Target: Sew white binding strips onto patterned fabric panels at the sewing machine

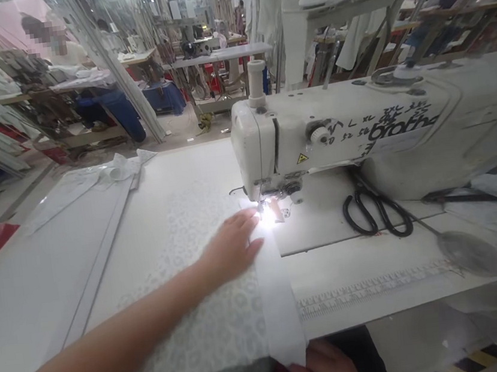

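Nearest, the right hand (329, 369) is keeping a pinched grip on the near end of the white strip (278, 303); uneven pull there could be skewing the stitch line. The strip is running toward the needle along the patterned fabric (229, 327), which is covering part of the bench (321, 261); a hidden fold beneath could be catching. Farther in, the left hand's (235, 242) grip is resting spread, thumb apart from fingers, on the cloth. Its fingertips are lying just beside the sewing machine's (336, 127) glaring needle area, so a slip could be risking injury.
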Demonstrator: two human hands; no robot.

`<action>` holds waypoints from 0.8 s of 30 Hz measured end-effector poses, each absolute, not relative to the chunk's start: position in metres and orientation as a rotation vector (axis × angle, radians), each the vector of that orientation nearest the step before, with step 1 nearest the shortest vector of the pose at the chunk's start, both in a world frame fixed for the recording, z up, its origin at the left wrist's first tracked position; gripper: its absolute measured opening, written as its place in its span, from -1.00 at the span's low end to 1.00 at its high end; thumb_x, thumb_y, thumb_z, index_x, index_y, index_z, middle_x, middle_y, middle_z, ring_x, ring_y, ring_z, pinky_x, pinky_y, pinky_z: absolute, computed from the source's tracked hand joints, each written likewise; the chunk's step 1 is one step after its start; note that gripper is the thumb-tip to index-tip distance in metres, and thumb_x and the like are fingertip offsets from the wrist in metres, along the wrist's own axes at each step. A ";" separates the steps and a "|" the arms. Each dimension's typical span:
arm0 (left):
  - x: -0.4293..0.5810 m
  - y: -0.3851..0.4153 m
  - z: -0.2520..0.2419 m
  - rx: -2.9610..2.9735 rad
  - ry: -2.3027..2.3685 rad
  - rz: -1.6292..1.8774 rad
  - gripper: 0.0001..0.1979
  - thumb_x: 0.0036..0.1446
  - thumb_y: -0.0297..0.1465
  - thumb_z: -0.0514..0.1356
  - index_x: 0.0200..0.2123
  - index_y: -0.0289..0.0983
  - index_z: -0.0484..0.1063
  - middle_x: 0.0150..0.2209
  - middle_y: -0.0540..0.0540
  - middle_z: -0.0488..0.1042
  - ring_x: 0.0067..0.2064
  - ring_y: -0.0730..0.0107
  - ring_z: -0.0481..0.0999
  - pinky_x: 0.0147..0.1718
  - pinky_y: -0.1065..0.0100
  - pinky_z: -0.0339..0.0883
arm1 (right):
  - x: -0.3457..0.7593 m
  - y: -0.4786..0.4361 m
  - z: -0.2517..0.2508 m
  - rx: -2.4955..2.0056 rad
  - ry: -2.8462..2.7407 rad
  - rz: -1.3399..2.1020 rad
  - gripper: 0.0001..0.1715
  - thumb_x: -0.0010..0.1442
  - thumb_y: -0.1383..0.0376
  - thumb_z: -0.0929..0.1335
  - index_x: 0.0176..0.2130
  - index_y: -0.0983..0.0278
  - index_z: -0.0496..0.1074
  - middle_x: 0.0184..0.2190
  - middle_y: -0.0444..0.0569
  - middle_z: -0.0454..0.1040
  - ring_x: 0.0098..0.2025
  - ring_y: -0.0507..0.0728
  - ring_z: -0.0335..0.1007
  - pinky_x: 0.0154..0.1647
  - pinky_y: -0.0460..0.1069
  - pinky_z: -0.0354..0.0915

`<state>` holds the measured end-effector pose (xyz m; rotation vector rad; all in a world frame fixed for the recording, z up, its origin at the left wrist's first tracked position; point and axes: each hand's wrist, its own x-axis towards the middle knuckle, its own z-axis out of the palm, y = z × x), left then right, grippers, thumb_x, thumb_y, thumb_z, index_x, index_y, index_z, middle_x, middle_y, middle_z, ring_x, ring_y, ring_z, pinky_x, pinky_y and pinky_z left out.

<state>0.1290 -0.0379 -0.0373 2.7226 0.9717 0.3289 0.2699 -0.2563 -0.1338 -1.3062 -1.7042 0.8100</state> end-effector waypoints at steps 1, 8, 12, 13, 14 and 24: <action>0.130 -0.030 -0.037 2.724 0.966 0.341 -0.64 0.22 -0.33 -0.01 0.06 -0.31 0.22 0.15 -0.20 0.23 0.21 0.19 0.14 0.17 0.08 0.10 | 0.269 -0.255 -0.130 -1.310 -1.664 0.833 -0.69 0.26 0.31 0.19 -0.29 0.25 0.50 -0.40 0.01 0.50 -0.38 0.10 0.42 -0.35 -0.07 0.38; 0.133 -0.024 -0.033 2.722 0.996 0.336 -0.62 0.22 -0.31 -0.02 0.07 -0.32 0.20 0.14 -0.21 0.22 0.22 0.14 0.12 0.17 0.05 0.07 | 0.269 -0.267 -0.124 -1.248 -1.401 0.985 -0.75 0.25 0.29 0.25 -0.31 0.26 0.50 -0.39 -0.01 0.48 -0.34 0.10 0.43 -0.33 -0.07 0.37; 0.125 -0.074 -0.030 2.596 1.073 0.286 -0.60 0.25 -0.27 -0.05 0.13 -0.24 0.13 0.22 -0.14 0.12 0.27 0.15 0.00 0.18 0.04 0.07 | 0.268 -0.275 -0.122 -1.264 -1.336 0.990 -0.81 0.22 0.34 0.28 -0.32 0.27 0.50 -0.39 -0.03 0.47 -0.34 0.07 0.41 -0.32 -0.08 0.35; 0.122 -0.085 -0.030 2.574 1.077 0.269 -0.59 0.25 -0.26 -0.05 0.13 -0.23 0.12 0.22 -0.13 0.11 0.28 0.15 -0.02 0.18 0.03 0.06 | 0.268 -0.276 -0.120 -1.271 -1.335 0.987 -0.81 0.21 0.35 0.29 -0.34 0.27 0.50 -0.39 -0.03 0.47 -0.34 0.07 0.41 -0.31 -0.08 0.35; 0.119 -0.094 -0.031 2.565 1.078 0.263 -0.58 0.25 -0.24 -0.05 0.14 -0.22 0.11 0.23 -0.13 0.10 0.28 0.14 -0.04 0.18 0.02 0.06 | 0.268 -0.277 -0.118 -1.277 -1.332 0.978 -0.81 0.21 0.35 0.29 -0.36 0.28 0.49 -0.40 -0.03 0.47 -0.34 0.07 0.41 -0.31 -0.08 0.34; 0.111 -0.093 -0.041 2.676 1.055 0.280 -0.53 0.23 -0.22 -0.03 0.16 -0.26 0.09 0.23 -0.14 0.12 0.29 0.13 -0.07 0.20 -0.01 -0.02 | 0.270 -0.279 -0.105 -1.325 -1.324 0.984 -0.76 0.23 0.30 0.27 -0.40 0.30 0.47 -0.44 -0.03 0.45 -0.39 0.06 0.39 -0.35 -0.07 0.34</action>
